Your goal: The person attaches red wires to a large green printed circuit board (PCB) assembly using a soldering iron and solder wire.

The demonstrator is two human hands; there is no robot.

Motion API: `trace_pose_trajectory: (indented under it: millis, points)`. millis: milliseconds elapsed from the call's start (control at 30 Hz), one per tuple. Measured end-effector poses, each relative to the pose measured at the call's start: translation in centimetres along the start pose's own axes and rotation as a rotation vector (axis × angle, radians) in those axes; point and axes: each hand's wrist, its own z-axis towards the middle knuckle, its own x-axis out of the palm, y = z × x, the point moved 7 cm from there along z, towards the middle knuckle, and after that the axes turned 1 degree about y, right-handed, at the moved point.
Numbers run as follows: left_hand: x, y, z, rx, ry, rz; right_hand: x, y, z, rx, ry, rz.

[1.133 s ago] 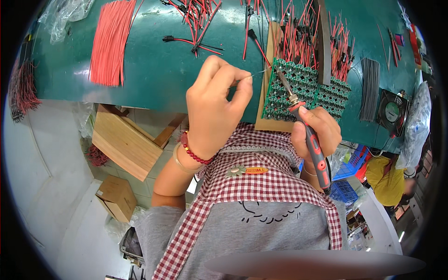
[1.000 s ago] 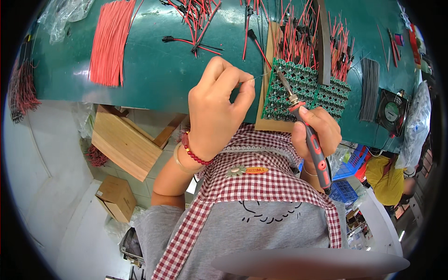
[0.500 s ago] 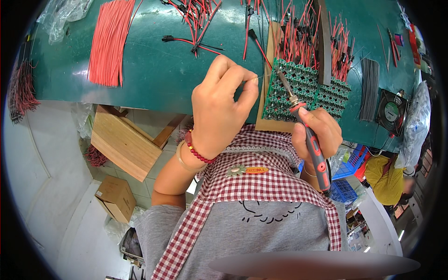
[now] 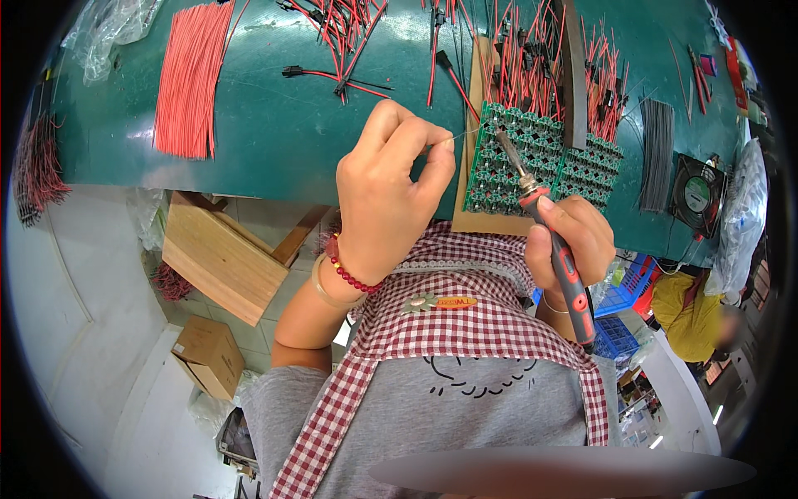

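left hand (image 4: 386, 183): thumb and forefinger pinched nearly together on a thin silvery wire (image 4: 467, 132), its far end close to the upper left corner of the green circuit boards (image 4: 499, 185). right hand (image 4: 575, 237): fingers closed round the red-and-grey handle of a soldering iron (image 4: 567, 270), metal tip angled at the same corner; touching or just above, cannot tell. boards sit on the table (image 4: 274, 141), right of centre, over a tan sheet (image 4: 490, 223), in two panels side by side. progress, judged from the layout: a thick row of red and black leads (image 4: 532, 71) already lies at the far edge of both panels, so a good share looks placed; how many are soldered is too small to tell. near rows show no leads, probably left to do. one lead with a black connector (image 4: 444, 60) runs toward the corner being worked. spare leads (image 4: 339, 50) lie loose farther left, with a red wire bundle (image 4: 187, 87) beyond. right of the boards: dark wire bundle (image 4: 657, 154), small black fan (image 4: 698, 195). main hindrance: a dark strip (image 4: 574, 96) lies across the leads and hides part of the far board edge; crowded leads could snag the iron.
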Motion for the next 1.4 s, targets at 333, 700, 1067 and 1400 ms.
trace_pose_trajectory:
  millis: [333,700,1067,1400]
  points:
    - [-0.2,1.7,2.5,-0.217,-0.002,-0.295,-1.5,-1.4,0.2,0.047,-0.145,0.094]
    - [4.8,2.5,8.1,-0.121,0.39,-0.09,-2.4,-1.9,-0.4,0.071,-0.182,0.057]
    - [5.3,0.9,8.8,0.133,0.363,0.188,-3.7,-2.4,-1.2,0.091,-0.275,0.057]
    - [5.4,1.0,9.5,0.115,0.469,0.332,-3.5,-2.6,-2.0,0.068,-0.295,0.085]
